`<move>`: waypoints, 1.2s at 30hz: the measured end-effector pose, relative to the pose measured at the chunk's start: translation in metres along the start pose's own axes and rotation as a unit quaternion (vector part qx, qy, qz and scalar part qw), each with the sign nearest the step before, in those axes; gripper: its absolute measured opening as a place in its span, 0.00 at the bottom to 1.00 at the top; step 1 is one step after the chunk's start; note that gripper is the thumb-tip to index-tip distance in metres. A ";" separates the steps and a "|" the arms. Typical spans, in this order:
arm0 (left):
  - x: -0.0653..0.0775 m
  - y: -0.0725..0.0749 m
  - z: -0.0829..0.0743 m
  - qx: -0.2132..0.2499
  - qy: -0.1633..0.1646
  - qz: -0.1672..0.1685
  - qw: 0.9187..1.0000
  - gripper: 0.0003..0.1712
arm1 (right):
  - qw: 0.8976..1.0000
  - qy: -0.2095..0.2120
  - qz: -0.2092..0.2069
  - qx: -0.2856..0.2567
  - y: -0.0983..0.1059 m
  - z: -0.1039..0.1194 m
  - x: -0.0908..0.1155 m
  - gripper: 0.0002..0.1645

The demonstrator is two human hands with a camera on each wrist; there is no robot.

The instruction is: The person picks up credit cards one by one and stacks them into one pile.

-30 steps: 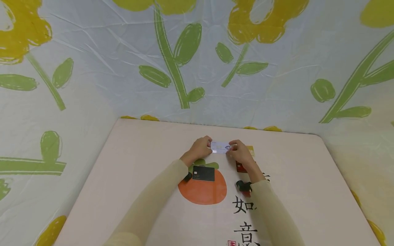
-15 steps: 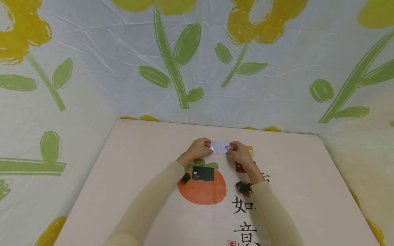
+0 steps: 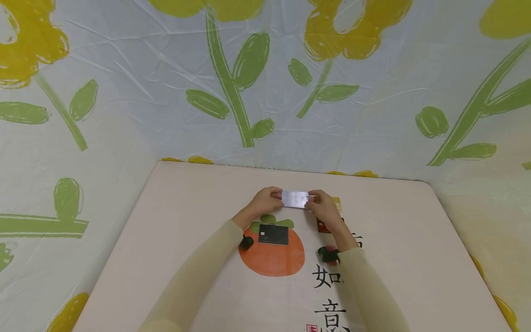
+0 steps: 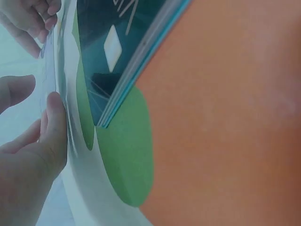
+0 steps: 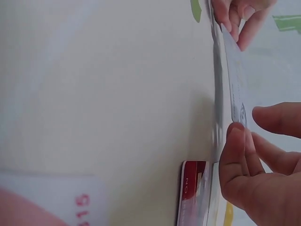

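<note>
A whitish bank card (image 3: 295,199) spans the space between both hands, toward the far side of the table. My left hand (image 3: 265,201) pinches its left end, and my right hand (image 3: 323,205) pinches the opposite end. Light glares off its face in the head view, washing out most of the print. Seen from the right wrist, the card (image 5: 234,77) is nearly edge-on, with a dark printed mark near the right fingertips. Closer in lies a black card (image 3: 273,234) marked VIP, whose layered edge (image 4: 141,66) shows from the left wrist.
Partly under the right hand lie a red card (image 3: 325,225) and a yellow card (image 3: 337,203). A pale pink-and-white card (image 5: 51,197) appears low in the right wrist view. The tabletop (image 3: 186,193) carries a persimmon print and black characters; flowered cloth (image 3: 166,92) hangs behind.
The card has tilted between the hands, so its face now shines and the print fades. My left wrist and forearm have shifted slightly left and nearer; the right hand has hardly moved.
</note>
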State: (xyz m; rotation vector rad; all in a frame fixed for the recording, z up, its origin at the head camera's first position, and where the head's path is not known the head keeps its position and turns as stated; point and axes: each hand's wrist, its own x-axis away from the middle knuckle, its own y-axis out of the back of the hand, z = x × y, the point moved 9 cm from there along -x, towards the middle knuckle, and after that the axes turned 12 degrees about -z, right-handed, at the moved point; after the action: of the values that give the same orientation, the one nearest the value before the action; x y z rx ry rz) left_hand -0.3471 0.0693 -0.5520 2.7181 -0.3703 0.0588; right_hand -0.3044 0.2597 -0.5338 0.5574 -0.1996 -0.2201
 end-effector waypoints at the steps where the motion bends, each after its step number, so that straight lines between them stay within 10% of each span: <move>1: 0.001 0.001 0.000 0.007 -0.001 0.003 1.000 0.30 | 1.000 0.001 0.000 -0.003 0.000 0.000 0.000 0.25; 36: 0.073 0.051 0.009 0.074 -0.008 0.021 0.997 0.29 | 0.986 -0.016 0.081 -0.146 -0.027 0.021 0.068 0.23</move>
State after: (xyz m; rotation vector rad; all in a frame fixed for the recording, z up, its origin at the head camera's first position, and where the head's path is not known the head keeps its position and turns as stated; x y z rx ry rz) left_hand -0.2902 0.0027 -0.5346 2.8576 -0.4457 0.0782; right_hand -0.2489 0.2095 -0.5218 0.2453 -0.2383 -0.0971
